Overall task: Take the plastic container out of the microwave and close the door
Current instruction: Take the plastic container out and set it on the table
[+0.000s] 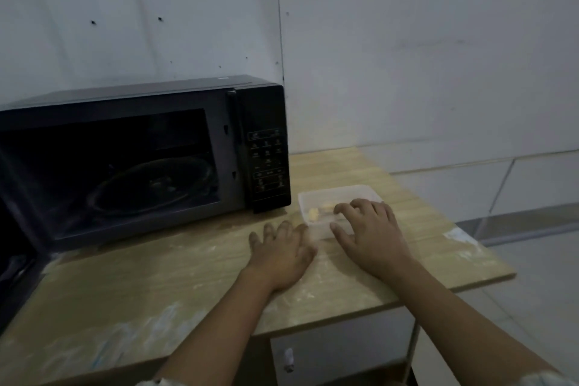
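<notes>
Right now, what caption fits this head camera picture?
Both hands on the plastic container on the table; microwave door open.

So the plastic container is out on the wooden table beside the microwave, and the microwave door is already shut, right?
Not quite. The head view shows the plastic container on the wooden table beside the microwave, but the door is open, swung out at the left, with the glass turntable visible inside.

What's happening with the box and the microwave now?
Both hands open: right hand on plastic container, left hand beside it. Container on table. Microwave door open. Nothing blocking.
</notes>
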